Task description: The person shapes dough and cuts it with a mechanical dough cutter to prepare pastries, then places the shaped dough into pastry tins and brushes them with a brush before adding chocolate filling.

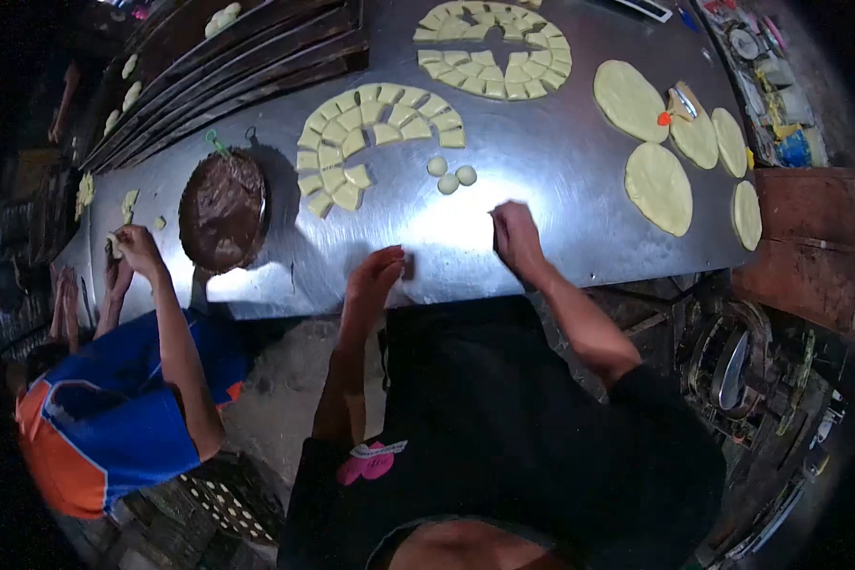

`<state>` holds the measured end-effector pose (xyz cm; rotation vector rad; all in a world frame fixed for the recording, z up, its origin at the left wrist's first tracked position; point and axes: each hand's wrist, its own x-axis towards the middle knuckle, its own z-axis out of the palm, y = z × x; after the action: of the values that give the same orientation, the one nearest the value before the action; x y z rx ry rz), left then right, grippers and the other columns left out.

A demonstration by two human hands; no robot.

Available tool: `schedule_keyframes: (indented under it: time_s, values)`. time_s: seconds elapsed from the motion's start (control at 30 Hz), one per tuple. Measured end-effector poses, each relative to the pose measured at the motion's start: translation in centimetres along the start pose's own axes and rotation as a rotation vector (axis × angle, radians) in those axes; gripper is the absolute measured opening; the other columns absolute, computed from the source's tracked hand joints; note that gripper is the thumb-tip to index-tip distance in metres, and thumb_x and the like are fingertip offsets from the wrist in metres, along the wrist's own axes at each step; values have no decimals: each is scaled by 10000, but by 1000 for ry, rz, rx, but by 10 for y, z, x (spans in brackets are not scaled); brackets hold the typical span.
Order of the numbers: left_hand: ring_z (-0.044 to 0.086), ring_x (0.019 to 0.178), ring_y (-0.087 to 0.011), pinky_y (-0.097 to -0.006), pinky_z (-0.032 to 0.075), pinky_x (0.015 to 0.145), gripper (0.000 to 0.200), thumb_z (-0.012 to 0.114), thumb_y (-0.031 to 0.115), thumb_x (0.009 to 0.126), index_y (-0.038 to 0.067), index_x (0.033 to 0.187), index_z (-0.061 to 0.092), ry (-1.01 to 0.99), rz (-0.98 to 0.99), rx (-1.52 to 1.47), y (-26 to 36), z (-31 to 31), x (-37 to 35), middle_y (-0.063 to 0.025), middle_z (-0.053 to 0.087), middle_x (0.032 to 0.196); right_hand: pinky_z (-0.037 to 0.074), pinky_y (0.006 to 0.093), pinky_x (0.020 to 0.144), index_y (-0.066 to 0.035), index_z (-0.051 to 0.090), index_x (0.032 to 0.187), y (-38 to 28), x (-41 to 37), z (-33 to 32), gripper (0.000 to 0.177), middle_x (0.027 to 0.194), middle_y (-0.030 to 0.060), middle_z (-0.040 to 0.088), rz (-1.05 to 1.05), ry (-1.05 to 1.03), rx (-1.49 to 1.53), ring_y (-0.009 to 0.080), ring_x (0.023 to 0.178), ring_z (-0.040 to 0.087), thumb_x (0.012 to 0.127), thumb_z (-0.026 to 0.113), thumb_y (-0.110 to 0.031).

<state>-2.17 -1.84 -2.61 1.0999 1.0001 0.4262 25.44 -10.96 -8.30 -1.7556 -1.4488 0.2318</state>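
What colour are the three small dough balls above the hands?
The dough balls are pale yellow, clearest in the head view.

No legible text, number or brand anywhere in frame. Pink emblem (366,465) with white strip on the black shirt (503,427), lower centre: lettering too small to read. Packets (781,90), upper right: print blurred.

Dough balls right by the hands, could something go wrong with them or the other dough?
1. The three small dough balls lie loose just beyond the right hand. A careless sweep might squash them or roll them into the cut dough pieces.
2. The left hand sits at the near edge of the table, with the bowl of brown filling off to its left. A wide swing could possibly bump it and smear filling on the steel.
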Motion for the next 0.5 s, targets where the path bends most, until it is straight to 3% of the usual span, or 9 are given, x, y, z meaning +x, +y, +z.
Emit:
schedule_keyframes:
  time_s: [0.07, 0.1, 0.17, 0.27, 0.3, 0.33, 0.37, 0.4, 0.5]
  values:
    - [579, 1006, -140, -266, 442, 897, 325, 602, 133, 898, -20, 1185, 577, -15, 41, 30, -5, -17, 6, -75, 635, 1078, 426, 416, 727, -37, 583, 882, 5, -22, -31, 85, 866, 176, 572, -92, -72, -6, 341, 842, 540, 800, 583, -13]
    - [581, 1004, -139, -267, 445, 892, 333, 602, 141, 898, -21, 1187, 576, 47, 39, 51, 5, -21, 5, -79, 635, 1078, 422, 417, 716, -42, 581, 872, 15, -9, -53, 89, 856, 168, 573, 234, -416, -110, 336, 841, 541, 789, 601, -17]
    - [589, 985, -141, -270, 453, 879, 347, 599, 165, 896, -30, 1182, 576, 110, 64, 120, 16, -26, 6, -98, 638, 1077, 408, 428, 707, -47, 574, 842, 28, -2, -42, 77, 844, 145, 582, 160, 94, -303, 321, 831, 542, 785, 624, -40]
    - [593, 974, -140, -274, 472, 843, 329, 589, 167, 901, -18, 1173, 584, 4, 100, 109, -6, -25, 42, -103, 645, 1067, 408, 476, 821, -40, 557, 878, 16, 44, 2, 65, 850, 144, 580, 166, 292, -102, 352, 837, 536, 822, 583, -21]
    - [616, 986, -175, -295, 497, 814, 325, 595, 171, 894, 4, 1173, 589, 48, 146, 358, 7, -14, 53, -123, 653, 1071, 416, 457, 827, -35, 555, 892, 1, 34, 9, 70, 885, 151, 584, 171, 181, -97, 356, 879, 539, 830, 585, -22]
    - [616, 986, -175, -295, 497, 814, 325, 595, 171, 894, 4, 1173, 589, 44, 160, 354, 11, -8, 67, -123, 653, 1071, 424, 438, 832, -31, 553, 906, -14, 20, 11, 76, 921, 157, 588, 162, 81, -95, 359, 922, 542, 838, 586, -23]
    - [616, 1014, -195, -305, 507, 803, 335, 601, 176, 889, 12, 1181, 586, 37, 234, 411, 14, -3, 83, -134, 646, 1089, 379, 505, 976, -41, 552, 952, -17, 3, 9, 160, 922, 168, 582, 73, 43, -51, 380, 971, 549, 823, 533, 52]
    - [616, 1042, -214, -316, 518, 791, 345, 607, 180, 884, 20, 1189, 583, 30, 294, 466, 14, 2, 93, -146, 638, 1107, 410, 481, 945, -40, 542, 1019, -19, -13, -5, 213, 1008, 195, 586, -5, -31, -107, 388, 1041, 549, 823, 567, 40]
    - [605, 1061, -281, -351, 514, 813, 386, 628, 180, 858, 15, 1201, 570, 65, 409, 427, 16, 26, 137, -175, 612, 1127, 467, 420, 886, -22, 521, 1116, -17, -13, -38, 268, 1074, 204, 589, 252, -154, -19, 365, 1029, 578, 858, 588, -40]
